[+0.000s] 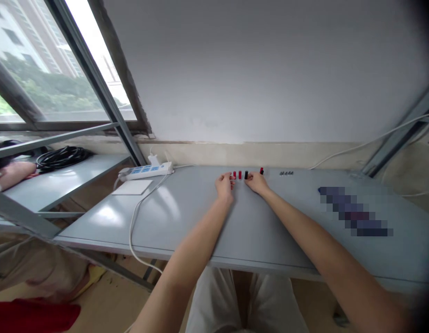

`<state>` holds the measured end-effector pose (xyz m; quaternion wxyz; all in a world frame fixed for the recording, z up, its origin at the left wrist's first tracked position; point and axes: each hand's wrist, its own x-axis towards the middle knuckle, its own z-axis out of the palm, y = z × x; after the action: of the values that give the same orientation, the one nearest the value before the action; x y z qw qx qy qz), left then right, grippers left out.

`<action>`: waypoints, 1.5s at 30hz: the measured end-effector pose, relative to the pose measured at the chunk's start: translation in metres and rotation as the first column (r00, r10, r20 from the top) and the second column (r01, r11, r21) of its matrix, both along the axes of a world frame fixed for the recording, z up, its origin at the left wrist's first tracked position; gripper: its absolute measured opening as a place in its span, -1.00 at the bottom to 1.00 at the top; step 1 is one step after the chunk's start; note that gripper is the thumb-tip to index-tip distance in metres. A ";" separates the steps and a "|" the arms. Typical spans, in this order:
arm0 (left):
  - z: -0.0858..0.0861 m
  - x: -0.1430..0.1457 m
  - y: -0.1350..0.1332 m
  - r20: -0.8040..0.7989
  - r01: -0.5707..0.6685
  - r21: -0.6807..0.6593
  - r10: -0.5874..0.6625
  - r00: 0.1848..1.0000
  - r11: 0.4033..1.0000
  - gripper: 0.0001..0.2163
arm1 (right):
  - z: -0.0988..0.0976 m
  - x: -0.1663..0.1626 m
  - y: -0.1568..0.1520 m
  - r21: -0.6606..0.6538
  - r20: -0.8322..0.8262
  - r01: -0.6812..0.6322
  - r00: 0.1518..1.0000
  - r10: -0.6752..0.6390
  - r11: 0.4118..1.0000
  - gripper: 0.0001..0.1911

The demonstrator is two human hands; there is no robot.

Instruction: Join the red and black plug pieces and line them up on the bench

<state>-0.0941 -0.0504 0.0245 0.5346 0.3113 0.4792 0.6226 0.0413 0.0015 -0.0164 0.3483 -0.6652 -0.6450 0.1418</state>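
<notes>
Both my arms reach across a grey table (pixel 186 217) toward a short row of small upright pieces near the far edge. My left hand (pixel 224 184) is closed, its fingertips on a small red piece (pixel 234 175). A second red piece (pixel 240 174) stands just to its right. My right hand (pixel 256 182) pinches a small black piece (pixel 246 175). Another red and black piece (pixel 261 170) stands just beyond my right hand. Several tiny dark parts (pixel 286 173) lie in a row further right.
A white power strip (pixel 147 171) with a white cable (pixel 136 217) lies at the table's back left, beside a white sheet (pixel 132 187). A coil of black cable (pixel 62 156) sits on a side shelf. Another person's arm (pixel 11 173) rests at far left.
</notes>
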 end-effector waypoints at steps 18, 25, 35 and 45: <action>-0.006 0.008 -0.001 -0.163 0.073 0.081 -0.059 0.985 0.994 -0.88 | 0.013 0.015 -0.018 0.043 0.294 -0.009 0.956 -0.004 0.999 -0.74; -0.016 0.035 -0.018 -0.921 0.524 0.172 -0.053 0.386 0.834 -0.65 | 0.019 0.067 -0.051 0.088 0.244 0.089 0.964 -0.108 0.992 -0.82; -0.007 0.079 -0.002 -0.999 0.500 -0.039 -0.015 -0.052 0.865 -0.34 | -0.007 0.085 -0.044 0.152 0.312 0.098 0.940 -0.142 0.984 -0.79; -0.011 0.094 0.022 -0.992 0.461 -0.061 -0.002 -0.127 0.885 -0.47 | -0.015 0.088 -0.038 0.150 0.296 0.012 0.954 -0.057 0.989 -0.74</action>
<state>0.0002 -0.0280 0.0138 0.0571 0.8241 0.5427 0.1517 0.1292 -0.0363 -0.0312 0.2970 -0.6628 -0.6872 -0.0144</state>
